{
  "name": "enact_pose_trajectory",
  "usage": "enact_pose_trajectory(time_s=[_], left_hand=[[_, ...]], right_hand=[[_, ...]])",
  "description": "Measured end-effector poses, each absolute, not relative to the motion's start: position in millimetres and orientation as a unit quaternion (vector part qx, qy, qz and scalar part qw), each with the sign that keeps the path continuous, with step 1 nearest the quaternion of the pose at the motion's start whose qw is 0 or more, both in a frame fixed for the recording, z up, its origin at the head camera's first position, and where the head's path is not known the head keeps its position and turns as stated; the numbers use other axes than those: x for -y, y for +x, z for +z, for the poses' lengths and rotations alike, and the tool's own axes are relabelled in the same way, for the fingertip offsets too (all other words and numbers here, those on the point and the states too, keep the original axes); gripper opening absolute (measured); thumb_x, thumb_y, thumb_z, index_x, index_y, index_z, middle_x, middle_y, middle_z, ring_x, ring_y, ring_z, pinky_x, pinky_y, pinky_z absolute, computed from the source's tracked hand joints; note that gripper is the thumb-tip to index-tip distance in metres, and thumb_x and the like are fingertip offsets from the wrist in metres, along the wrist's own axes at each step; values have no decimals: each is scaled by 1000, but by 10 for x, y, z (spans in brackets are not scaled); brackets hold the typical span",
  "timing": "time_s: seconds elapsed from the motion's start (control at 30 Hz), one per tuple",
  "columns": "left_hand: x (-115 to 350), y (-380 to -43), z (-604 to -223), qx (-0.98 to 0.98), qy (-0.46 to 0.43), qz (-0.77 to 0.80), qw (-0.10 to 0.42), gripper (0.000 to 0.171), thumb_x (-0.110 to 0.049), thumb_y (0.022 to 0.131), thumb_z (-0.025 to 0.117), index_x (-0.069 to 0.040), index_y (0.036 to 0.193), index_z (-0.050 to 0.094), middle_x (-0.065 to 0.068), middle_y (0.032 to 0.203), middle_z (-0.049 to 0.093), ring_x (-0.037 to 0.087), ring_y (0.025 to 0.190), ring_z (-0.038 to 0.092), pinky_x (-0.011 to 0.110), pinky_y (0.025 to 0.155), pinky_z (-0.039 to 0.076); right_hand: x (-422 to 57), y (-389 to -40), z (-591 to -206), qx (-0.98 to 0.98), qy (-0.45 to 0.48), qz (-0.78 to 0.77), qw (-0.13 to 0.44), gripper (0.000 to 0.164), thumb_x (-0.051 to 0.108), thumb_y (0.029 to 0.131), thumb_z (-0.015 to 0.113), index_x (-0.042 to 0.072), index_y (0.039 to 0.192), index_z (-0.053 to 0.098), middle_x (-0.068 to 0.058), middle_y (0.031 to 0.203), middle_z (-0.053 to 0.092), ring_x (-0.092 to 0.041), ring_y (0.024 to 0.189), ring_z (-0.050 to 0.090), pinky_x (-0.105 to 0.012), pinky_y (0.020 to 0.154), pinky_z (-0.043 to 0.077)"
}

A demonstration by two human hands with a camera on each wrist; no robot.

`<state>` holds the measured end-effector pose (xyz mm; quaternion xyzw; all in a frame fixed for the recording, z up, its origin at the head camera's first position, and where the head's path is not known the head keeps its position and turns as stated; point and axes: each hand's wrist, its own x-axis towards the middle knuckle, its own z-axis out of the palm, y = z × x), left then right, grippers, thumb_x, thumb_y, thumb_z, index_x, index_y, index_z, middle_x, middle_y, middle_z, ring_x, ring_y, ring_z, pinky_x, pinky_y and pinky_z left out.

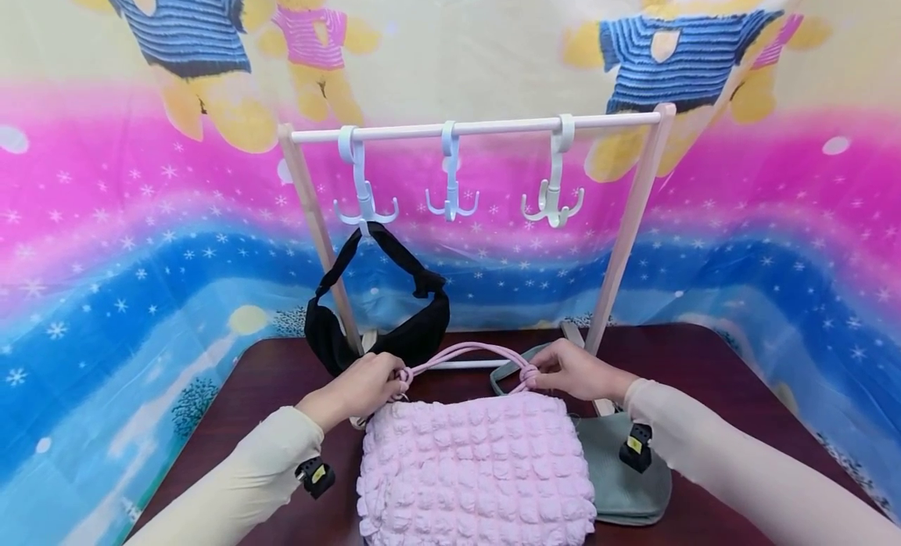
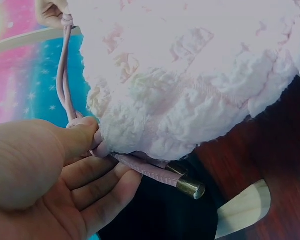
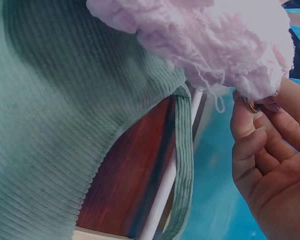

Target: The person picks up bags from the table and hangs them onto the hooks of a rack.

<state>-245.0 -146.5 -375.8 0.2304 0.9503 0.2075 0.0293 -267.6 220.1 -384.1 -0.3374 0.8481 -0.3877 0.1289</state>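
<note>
A puffy pink handbag (image 1: pixel 475 468) hangs upright between both hands at the front of the table. My left hand (image 1: pixel 369 386) pinches the knotted left end of its pink cord handle (image 1: pixel 472 347); in the left wrist view, thumb and fingers close on the cord beside metal-tipped strap ends (image 2: pixel 191 189). With the right hand (image 1: pixel 573 370) I pinch the knot at the handle's other end, and a metal ring (image 3: pixel 250 105) shows at those fingertips. Behind the pink bag on the right lies a green corduroy bag (image 1: pixel 629 483), partly covered.
Beyond the hands stands a wooden rack with a white bar (image 1: pixel 493 127). Three hooks hang from it: a left one (image 1: pixel 364 194), a middle one (image 1: pixel 451 186) and a right one (image 1: pixel 556 186). A black bag (image 1: pixel 415 327) hangs from the left hook. The dark red table (image 1: pixel 704 374) lies below.
</note>
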Motion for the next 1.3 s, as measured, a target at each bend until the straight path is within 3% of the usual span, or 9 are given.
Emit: enact_pose_trajectory(time_s=[0.33,0.87,1.3], left_hand=[[1488,-2443,-3698,-950,221,216,42,6,-14,98,66,-14,93,70,-5,68,58,8,60,51,25,61,43],[1535,-2397,-3603,-949,223,219,36,7,-15,99,65,-14,95,69,-5,69,57,8,59,50,24,60,42],[1554,-2361,-3483,-950,217,221,42,7,-16,100,64,-14,95,67,-4,74,60,8,63,53,25,61,44]], right_hand=[[-2179,-2656,-3764,-851,-338,-384,121,16,12,98,65,4,107,76,-10,94,77,-5,71,62,-22,69,52],[-2165,-2651,-3655,-850,-339,-386,114,16,15,98,67,7,107,76,-10,93,77,-11,73,64,-29,70,55],[-2160,-2617,-3556,-847,-345,-389,107,17,14,98,66,3,107,75,-8,89,76,-19,71,66,-25,68,56]])
